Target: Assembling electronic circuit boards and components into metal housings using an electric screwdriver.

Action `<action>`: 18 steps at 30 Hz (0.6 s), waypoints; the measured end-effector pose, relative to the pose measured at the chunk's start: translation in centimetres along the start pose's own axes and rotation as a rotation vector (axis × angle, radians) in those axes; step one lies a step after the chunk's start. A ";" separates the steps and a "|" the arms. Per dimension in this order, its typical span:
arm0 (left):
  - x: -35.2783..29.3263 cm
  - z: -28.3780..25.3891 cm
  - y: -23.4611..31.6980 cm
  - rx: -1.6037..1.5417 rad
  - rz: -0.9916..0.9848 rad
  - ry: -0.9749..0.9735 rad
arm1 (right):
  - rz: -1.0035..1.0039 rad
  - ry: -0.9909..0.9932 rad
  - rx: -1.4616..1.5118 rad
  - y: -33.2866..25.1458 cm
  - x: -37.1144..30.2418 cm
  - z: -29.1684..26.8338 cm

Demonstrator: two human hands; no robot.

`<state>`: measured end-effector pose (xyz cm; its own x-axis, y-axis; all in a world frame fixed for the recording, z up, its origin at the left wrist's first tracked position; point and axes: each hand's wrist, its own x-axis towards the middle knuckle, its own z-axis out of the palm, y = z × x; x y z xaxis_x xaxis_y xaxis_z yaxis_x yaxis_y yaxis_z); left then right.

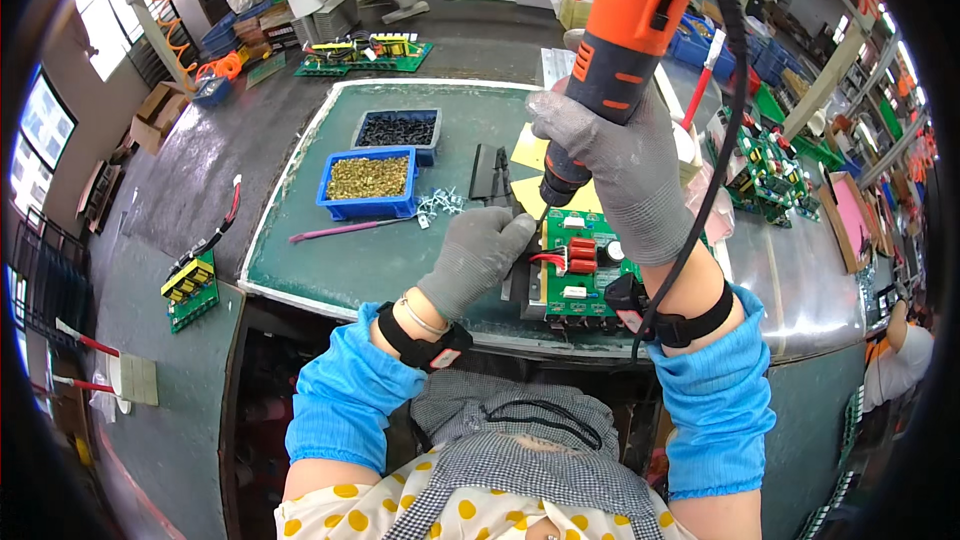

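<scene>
My right hand (635, 165), in a grey glove, is closed around an orange and black electric screwdriver (632, 35). The screwdriver tilts, its tip down at the upper left edge of a green circuit board (592, 292). That board carries red and white parts and lies at the front edge of the green mat. At the board's left side is my left hand (475, 252), also gloved. Its fingers are bent together beside the screwdriver's tip; whatever they pinch is hidden. Yellow sheets (528, 150) and black flat pieces (488, 172) lie behind the board.
On the green mat (330, 240) stand a blue tray of brass-coloured parts (368, 178) and a tray of black screws (398, 130). Small metal clips (440, 204) and a purple-handled tool (345, 230) lie nearby. A black cable (722, 150) hangs past my right forearm. More boards (765, 165) sit at right.
</scene>
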<state>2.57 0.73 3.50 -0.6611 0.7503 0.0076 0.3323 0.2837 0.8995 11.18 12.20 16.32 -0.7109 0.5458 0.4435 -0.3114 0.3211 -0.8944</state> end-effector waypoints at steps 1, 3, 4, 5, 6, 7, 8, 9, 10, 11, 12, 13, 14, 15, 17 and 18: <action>0.0 0.0 0.0 0.009 0.011 0.005 | 0.001 0.000 0.000 0.0 0.0 0.1; 0.1 0.0 0.1 0.016 0.023 0.008 | -0.001 -0.008 0.014 0.1 0.0 0.1; 0.1 0.0 0.1 0.030 0.023 0.007 | -0.019 -0.016 0.029 0.1 0.0 0.0; 0.1 0.0 0.1 0.066 0.024 0.005 | -0.017 -0.045 0.040 0.0 0.0 0.0; 0.1 0.0 0.1 0.043 0.022 0.008 | -0.018 -0.062 0.053 0.0 0.0 0.0; 0.0 0.1 0.1 0.013 0.021 0.007 | -0.017 -0.079 0.051 0.0 -0.1 0.0; 0.0 0.0 0.1 -0.002 0.018 0.003 | 0.015 -0.059 0.038 -0.1 -0.3 0.0; -0.1 -0.1 0.0 -0.017 0.016 0.011 | 0.050 -0.037 0.026 -0.2 -0.6 0.1; 0.0 -0.2 -0.1 -0.034 -0.046 -0.034 | 0.051 -0.040 0.028 -0.4 -0.5 0.0; 0.0 -0.4 -0.2 -0.047 -0.083 -0.078 | 0.084 -0.061 0.084 -0.6 -0.5 -0.3; 0.1 -0.7 -0.3 -0.054 -0.110 -0.073 | 0.129 -0.067 0.131 -0.9 -0.3 -0.5; 0.2 -1.1 -0.5 -0.244 -0.174 -0.080 | 0.017 -0.060 0.135 -1.2 -0.1 -0.7; 0.4 -1.6 -0.6 -0.428 -0.237 -0.101 | 0.000 -0.029 0.234 -1.6 -0.3 -1.1; 0.6 -2.3 -0.7 -0.433 -0.232 -0.082 | -0.031 -0.013 0.336 -2.1 -0.5 -1.5; 0.6 -3.2 -0.6 -0.991 -0.171 -0.134 | -0.137 -0.001 0.536 -2.6 -0.5 -1.9; 0.4 -3.3 -0.4 -1.041 -0.136 -0.160 | -0.199 -0.032 0.514 -2.8 -0.5 -2.1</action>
<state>-0.06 -1.08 4.59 -0.5278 0.8422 -0.1103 -0.5273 -0.2231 0.8199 13.76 12.63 18.74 -0.6232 0.4866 0.6122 -0.7041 -0.0084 -0.7101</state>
